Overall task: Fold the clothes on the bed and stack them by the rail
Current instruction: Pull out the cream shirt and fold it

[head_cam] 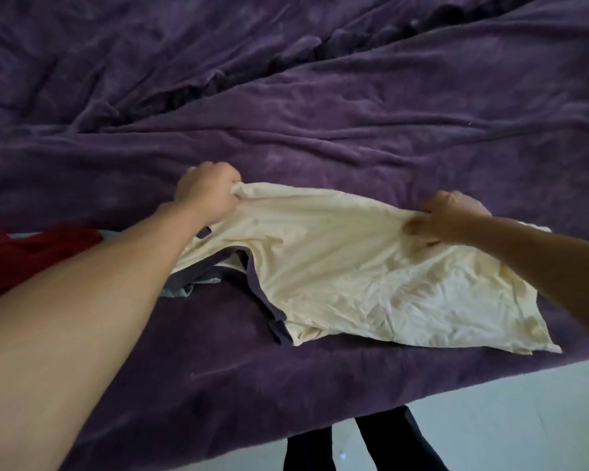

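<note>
Far left: a red garment (31, 256) lies bunched on the bed (354, 130), well out to the left of the left fingers and partly behind that forearm. Nothing touches it.

Left hand (207, 195): the fingers are curled into a fist round one far corner of the shirt (337, 266), knuckles up, with cloth gathered in the grip. The forearm reaches out long and nearly straight from the near left.

Shirt: cream with a dark trim (259, 287), lying on the bed. Its far edge runs taut from one fist to the other, left to right, and that is its long axis as held. The rest of the cloth falls from the fingers back toward the person, creased, with the near hem flat on the cover close to the bed's edge. The trimmed part lies just below and to the right of the left fingers, partly tucked under.

Right hand (451, 217): the fingers are clamped on the opposite end of the same edge, the wrist a little bent. The forearm comes in from the right, and this hand sits slightly nearer the person than the left.

Judgement: both hands are equally placed. The next fold probably depends on carrying the held edge toward the near hem, across the short way. Risk: the tucked trim creasing into the fold. The rail is not in view, and no stack is visible.
</note>
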Action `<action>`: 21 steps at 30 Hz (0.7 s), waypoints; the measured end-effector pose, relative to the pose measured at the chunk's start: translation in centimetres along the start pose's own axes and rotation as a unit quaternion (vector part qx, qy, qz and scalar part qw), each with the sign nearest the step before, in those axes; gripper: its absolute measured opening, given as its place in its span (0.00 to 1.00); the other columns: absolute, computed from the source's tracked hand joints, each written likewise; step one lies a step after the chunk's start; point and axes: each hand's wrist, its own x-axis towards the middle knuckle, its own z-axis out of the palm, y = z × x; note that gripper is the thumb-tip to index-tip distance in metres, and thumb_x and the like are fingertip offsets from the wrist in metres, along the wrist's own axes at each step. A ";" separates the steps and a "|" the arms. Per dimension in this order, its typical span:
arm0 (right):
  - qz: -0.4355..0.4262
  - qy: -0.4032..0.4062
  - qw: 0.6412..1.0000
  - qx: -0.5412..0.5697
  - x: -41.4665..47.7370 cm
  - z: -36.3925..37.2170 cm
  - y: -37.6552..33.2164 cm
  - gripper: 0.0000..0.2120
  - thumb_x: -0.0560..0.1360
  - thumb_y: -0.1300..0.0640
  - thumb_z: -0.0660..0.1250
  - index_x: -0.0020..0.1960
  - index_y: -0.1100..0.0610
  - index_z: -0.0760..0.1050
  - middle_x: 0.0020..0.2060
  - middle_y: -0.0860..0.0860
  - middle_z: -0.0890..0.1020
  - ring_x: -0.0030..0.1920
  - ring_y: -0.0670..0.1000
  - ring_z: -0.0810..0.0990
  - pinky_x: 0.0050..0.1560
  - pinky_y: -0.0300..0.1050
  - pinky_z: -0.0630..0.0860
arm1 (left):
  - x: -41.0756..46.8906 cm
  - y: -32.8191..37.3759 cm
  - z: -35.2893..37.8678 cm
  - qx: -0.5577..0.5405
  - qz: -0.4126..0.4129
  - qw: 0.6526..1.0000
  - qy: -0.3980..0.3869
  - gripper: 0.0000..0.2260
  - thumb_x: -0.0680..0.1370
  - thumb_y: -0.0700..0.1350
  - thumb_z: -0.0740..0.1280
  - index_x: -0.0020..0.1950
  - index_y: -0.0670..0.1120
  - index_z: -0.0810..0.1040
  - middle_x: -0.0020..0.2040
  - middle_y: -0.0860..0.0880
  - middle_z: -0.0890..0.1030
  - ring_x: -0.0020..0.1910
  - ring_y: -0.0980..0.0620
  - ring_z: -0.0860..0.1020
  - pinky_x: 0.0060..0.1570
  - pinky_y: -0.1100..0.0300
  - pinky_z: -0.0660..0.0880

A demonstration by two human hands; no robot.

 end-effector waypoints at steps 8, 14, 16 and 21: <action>-0.049 0.202 0.974 0.091 7.7 -10.1 -3.2 0.14 0.73 0.48 0.67 0.57 0.49 0.77 0.56 0.56 0.78 0.57 0.60 0.76 0.48 0.49 0.70 | 5.7 -4.1 -7.6 0.080 -0.149 0.976 0.136 0.14 0.74 0.44 0.68 0.59 0.45 0.77 0.60 0.35 0.73 0.60 0.34 0.70 0.58 0.41 0.68; 0.080 0.290 0.940 0.161 5.5 -7.0 3.5 0.23 0.73 0.49 0.66 0.66 0.53 0.68 0.63 0.57 0.71 0.63 0.61 0.68 0.58 0.58 0.69 | 3.0 3.8 -3.8 0.032 0.015 0.980 0.194 0.19 0.71 0.38 0.69 0.62 0.42 0.76 0.62 0.37 0.71 0.59 0.35 0.69 0.58 0.42 0.67; 0.205 0.263 0.909 0.250 3.5 -3.8 6.5 0.28 0.72 0.45 0.65 0.68 0.54 0.64 0.65 0.57 0.69 0.64 0.61 0.67 0.59 0.58 0.68 | 0.0 8.4 -0.4 0.006 0.108 0.981 0.159 0.16 0.70 0.38 0.71 0.58 0.41 0.79 0.61 0.37 0.74 0.57 0.36 0.73 0.55 0.43 0.70; 0.276 0.190 0.888 0.315 0.1 3.3 7.6 0.29 0.69 0.39 0.67 0.64 0.51 0.67 0.60 0.54 0.75 0.59 0.61 0.75 0.54 0.53 0.70 | -4.7 15.0 7.0 0.003 0.147 0.989 0.031 0.24 0.70 0.48 0.73 0.65 0.47 0.74 0.66 0.41 0.71 0.65 0.40 0.70 0.62 0.45 0.69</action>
